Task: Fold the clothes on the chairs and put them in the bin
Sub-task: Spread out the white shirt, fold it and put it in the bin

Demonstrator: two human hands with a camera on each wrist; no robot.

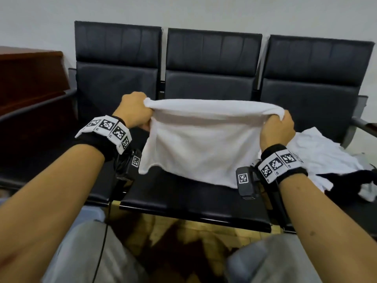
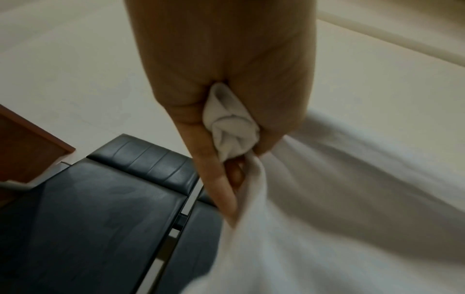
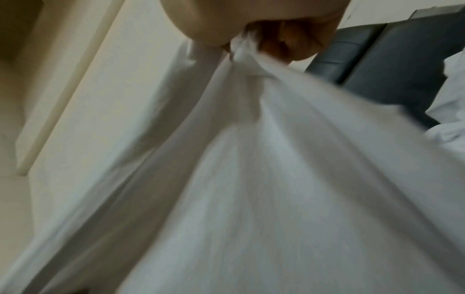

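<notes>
Three black padded chairs (image 1: 212, 82), joined in a row on one frame, stand against a plain pale wall (image 1: 183, 11), with a reddish-brown wooden cabinet (image 1: 30, 78) at their left end and patterned brown and yellow flooring (image 1: 173, 237) below the seats. No brand or readable writing shows; the only markings are black-and-white square code tags on the white wristbands (image 1: 108, 129) and on the small black wrist cameras (image 1: 245, 182). The white cloth garment (image 1: 202, 144) hangs doubled over in the air above the middle seat, stretched level between both fists, its lower edge draping down towards the seat cushion. The left hand (image 1: 134, 109) has its fingers curled tightly round the garment's left top corner; the left wrist view shows a bunched wad of white fabric squeezed between thumb and fingers (image 2: 214, 159). The right hand (image 1: 278, 129) clenches the opposite top corner in the same way. A loose heap of crumpled white clothes (image 1: 326, 156), with a black piece among them, lies on the right-hand seat, just beside the right wrist.
</notes>
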